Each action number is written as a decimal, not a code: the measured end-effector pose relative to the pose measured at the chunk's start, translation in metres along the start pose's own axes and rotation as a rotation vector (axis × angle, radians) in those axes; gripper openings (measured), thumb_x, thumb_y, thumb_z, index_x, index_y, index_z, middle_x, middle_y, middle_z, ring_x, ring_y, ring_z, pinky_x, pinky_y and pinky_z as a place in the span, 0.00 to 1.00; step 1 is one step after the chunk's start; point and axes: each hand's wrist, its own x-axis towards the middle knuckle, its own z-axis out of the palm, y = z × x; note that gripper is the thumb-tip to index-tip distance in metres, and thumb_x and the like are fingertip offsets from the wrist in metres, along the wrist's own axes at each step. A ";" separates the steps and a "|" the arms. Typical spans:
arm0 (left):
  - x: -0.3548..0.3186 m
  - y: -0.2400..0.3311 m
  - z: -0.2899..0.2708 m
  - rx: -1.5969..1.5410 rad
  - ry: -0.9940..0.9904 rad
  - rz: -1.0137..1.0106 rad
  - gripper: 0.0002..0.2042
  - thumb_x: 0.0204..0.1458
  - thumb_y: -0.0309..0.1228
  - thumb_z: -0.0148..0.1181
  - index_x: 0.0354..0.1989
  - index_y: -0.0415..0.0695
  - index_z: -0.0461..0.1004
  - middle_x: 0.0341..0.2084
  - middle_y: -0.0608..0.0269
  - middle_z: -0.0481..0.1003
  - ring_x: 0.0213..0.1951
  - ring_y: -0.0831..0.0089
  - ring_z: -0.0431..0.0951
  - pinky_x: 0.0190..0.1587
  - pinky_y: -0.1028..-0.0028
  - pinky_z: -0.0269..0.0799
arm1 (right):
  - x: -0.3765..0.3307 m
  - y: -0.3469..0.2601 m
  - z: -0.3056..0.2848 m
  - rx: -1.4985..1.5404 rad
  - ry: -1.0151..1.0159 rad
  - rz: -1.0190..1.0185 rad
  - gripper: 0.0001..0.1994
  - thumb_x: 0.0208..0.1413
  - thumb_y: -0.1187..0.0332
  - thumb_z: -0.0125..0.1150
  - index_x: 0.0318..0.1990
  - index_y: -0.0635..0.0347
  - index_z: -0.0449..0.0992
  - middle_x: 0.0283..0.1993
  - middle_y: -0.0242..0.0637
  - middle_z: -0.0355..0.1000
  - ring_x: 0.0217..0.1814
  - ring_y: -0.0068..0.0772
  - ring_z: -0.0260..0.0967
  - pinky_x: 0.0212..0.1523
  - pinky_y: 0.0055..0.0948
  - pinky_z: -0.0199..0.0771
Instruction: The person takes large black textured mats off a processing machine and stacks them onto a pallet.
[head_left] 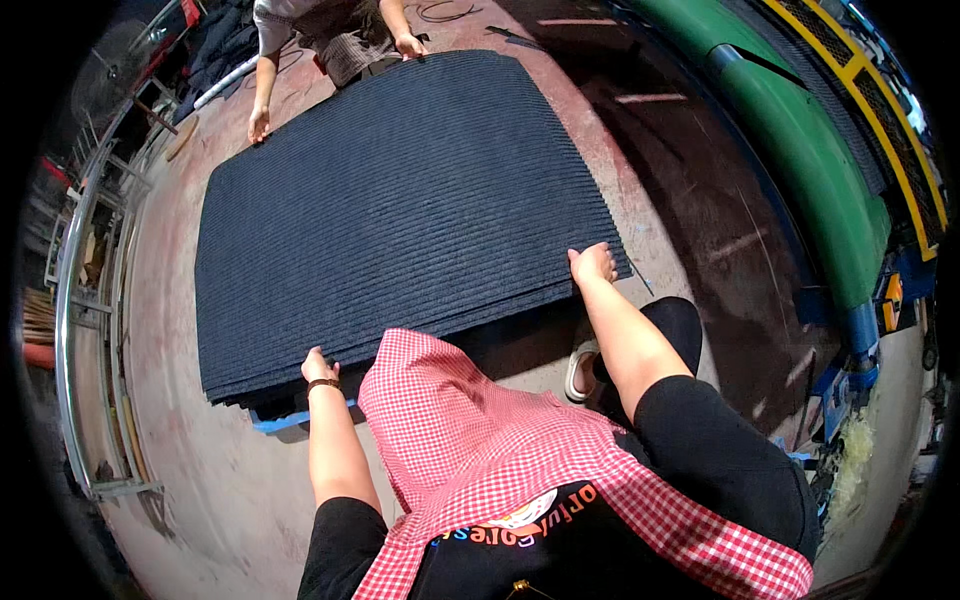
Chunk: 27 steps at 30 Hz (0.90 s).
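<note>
A wide stack of dark blue-grey ribbed mats (400, 200) lies low in front of me, its layered edges showing along the near and right sides. At the near edge, left of the middle, my left hand (319, 366) is closed on the top ribbed mat, its fingertips partly hidden. My right hand (595, 263) grips the near right corner, fingers curled over the rim. Across the stack another person's hands hold the far edge, one hand (259, 126) at the far left and the other hand (410, 46) near the far middle.
Part of a blue pallet (285, 422) shows under the stack. Along the right runs a green machine (800, 160) with a yellow guard frame (860, 70). A metal rail rack (68, 340) stands at the left. A white pole (226, 82) lies beside dark piled material at the far left.
</note>
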 end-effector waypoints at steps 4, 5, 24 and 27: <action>0.016 0.002 0.002 0.031 0.197 -0.019 0.19 0.43 0.33 0.55 0.42 0.35 0.67 0.40 0.50 0.69 0.35 0.63 0.71 0.36 0.62 0.68 | -0.005 -0.006 0.000 0.035 0.025 0.085 0.32 0.42 0.52 0.59 0.52 0.59 0.59 0.56 0.45 0.52 0.59 0.43 0.47 0.56 0.40 0.49; 0.041 -0.005 -0.027 -0.103 0.216 0.027 0.20 0.43 0.34 0.55 0.43 0.33 0.66 0.42 0.50 0.68 0.38 0.62 0.71 0.40 0.63 0.67 | -0.012 -0.015 0.006 0.040 -0.010 0.045 0.32 0.42 0.52 0.59 0.52 0.60 0.58 0.56 0.44 0.53 0.59 0.43 0.47 0.56 0.40 0.50; -0.046 -0.039 0.028 0.324 -0.030 -0.015 0.25 0.45 0.40 0.58 0.43 0.30 0.65 0.42 0.51 0.68 0.42 0.62 0.67 0.46 0.65 0.62 | 0.113 0.082 -0.031 0.172 0.000 0.249 0.14 0.49 0.69 0.44 0.41 0.65 0.70 0.46 0.45 0.67 0.49 0.42 0.64 0.51 0.41 0.59; 0.067 -0.055 -0.037 -0.193 -0.486 -0.461 0.24 0.54 0.44 0.38 0.54 0.40 0.57 0.55 0.58 0.57 0.57 0.61 0.54 0.58 0.66 0.48 | 0.082 0.035 -0.035 0.085 -0.086 0.102 0.16 0.52 0.68 0.42 0.47 0.61 0.68 0.53 0.44 0.61 0.55 0.43 0.59 0.52 0.43 0.57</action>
